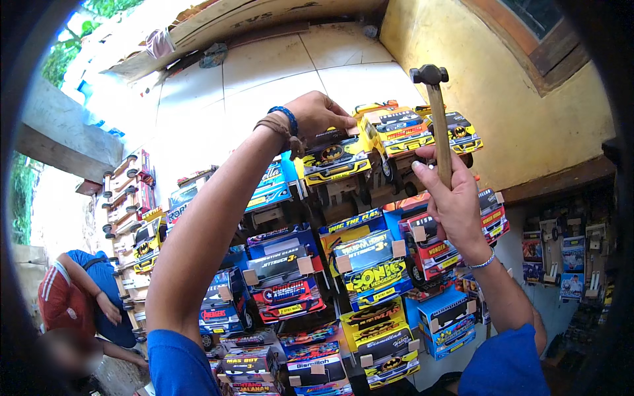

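Yellow wall [528, 125] beyond, left hand [318, 115] pinched on tan tab [353, 131], right hand [457, 210] around hammer [437, 115]

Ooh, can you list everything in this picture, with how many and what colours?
Hammer: one, dark head, wooden handle, upper right
Toy trucks: over ten, many colours, middle and left
More toys: too dark to count, mixed, far right
Tiled floor: one, white, top
Wall: one, yellow, upper right
Leaves: uncountable, green, upper left
Another person: one, red and blue clothes, lower left
Bracelets: several, blue, brown, on both wrists
Sleeves: two, blue, bottom
Left hand: one, bare, at a yellow truck
Right hand: one, bare, holding the hammer
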A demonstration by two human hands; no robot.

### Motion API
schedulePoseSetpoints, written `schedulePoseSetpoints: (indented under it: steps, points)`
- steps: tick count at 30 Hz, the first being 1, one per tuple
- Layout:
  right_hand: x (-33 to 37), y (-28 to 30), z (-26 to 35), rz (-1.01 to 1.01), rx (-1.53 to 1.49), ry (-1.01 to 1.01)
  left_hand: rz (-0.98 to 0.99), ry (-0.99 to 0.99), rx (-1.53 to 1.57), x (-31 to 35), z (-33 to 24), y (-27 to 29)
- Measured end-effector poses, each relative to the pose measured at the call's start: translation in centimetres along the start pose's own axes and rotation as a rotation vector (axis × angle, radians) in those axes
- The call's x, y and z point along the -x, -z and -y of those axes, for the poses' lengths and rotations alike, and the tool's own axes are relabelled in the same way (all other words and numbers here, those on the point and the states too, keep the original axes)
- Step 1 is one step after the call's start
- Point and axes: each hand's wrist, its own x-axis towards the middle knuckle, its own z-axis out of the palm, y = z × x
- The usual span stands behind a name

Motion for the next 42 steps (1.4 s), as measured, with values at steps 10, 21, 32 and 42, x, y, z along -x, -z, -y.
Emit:
schedulePoseSetpoints:
  steps: [10,21,32,42]
  points:
    - [0.2,0.0,-0.4,0.028,0.188,0.060,0.012,-0.005,0.060,0.0,0.2,-0.3]
    - [0.2,0.8,-1.1,0.122,0.593,0.329,0.010,-0.012,0.054,0.0,0.3,-0.3]
    - [-0.8,0.9,-1.3,0.185,0.873,0.552,-0.008,-0.031,-0.004,0.2,0.1,-0.2]
    - [-1.3,1.2,-1.6,0.172,1.059,0.562,-0.015,-0.017,-0.048,-0.2,0.6,-0.2]
